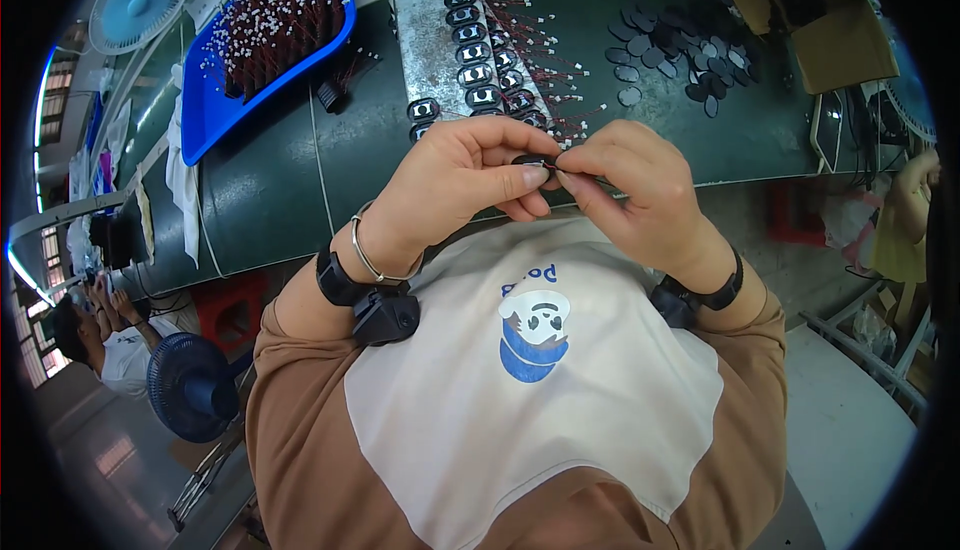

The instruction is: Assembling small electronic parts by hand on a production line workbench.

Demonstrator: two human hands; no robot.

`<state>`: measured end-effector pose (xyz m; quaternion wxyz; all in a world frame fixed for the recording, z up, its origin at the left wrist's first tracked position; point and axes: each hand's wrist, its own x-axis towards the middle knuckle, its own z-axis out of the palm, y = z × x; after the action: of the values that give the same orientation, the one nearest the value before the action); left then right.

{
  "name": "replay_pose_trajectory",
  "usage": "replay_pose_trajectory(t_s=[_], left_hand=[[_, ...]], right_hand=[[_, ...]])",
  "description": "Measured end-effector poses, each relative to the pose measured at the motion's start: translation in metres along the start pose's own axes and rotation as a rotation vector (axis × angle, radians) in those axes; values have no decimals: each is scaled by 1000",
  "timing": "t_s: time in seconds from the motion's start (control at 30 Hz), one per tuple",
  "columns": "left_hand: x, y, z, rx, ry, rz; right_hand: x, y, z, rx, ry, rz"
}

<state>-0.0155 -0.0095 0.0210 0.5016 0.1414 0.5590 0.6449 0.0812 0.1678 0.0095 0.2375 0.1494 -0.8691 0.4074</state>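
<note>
A: Starting nearest the camera, what was in view?

B: A cream apron (440, 420) with a printed cartoon. Beyond it, the left hand (455, 175) gripped a black oval unit (523, 160) between thumb and fingers. The right hand (635, 175) was closed in a pinch on a thin red lead (551, 166) at the unit's right side.

A: Where was the unit located?

B: Between both hands, near the front edge of the green workbench (260, 220).

A: Which step was in hand?

B: Judged from the grip, adjustment of the lead at the unit. The fingertips hid the joint, so its condition could not be confirmed.

A: What did the next move call for?

B: Probably a steady left grip and a light, controlled pinch, without strain on the lead.

A: What lay farther out?

B: A metal plate (425, 30) carrying rows of similar wired units (467, 34); loose dark oval discs (650, 55) to its right; a blue tray (200, 115) of white-tipped leads to its left; and, at the far left, a fan (140, 0).
</note>
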Motion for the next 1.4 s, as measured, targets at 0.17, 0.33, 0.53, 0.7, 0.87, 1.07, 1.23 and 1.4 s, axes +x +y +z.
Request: replay_pose_trajectory(t_s=[0.17,0.33,0.53,0.7,0.87,1.07,1.23,1.4], left_hand=[[0,2,-3,-27,-17,-73],[1,1,-3,-56,-17,-90],[3,-6,-2,-114,-31,-52],[4,-10,0,-231,-45,-61],[5,-14,2,-295,-38,-55],[5,-19,4,-317,-35,-26],[5,-19,4,-371,-65,-16],[4,-13,8,-241,-62,23]], right_hand=[[-1,3,0,-25,-2,-68],[-1,7,3,-13,15,-120],[-4,10,4,-55,37,-216],[-5,11,2,-83,48,-260],[-7,12,0,-97,37,-280],[-10,14,0,-142,42,-358],[-14,23,2,5,40,-289],[-10,12,-10,148,42,-51]])
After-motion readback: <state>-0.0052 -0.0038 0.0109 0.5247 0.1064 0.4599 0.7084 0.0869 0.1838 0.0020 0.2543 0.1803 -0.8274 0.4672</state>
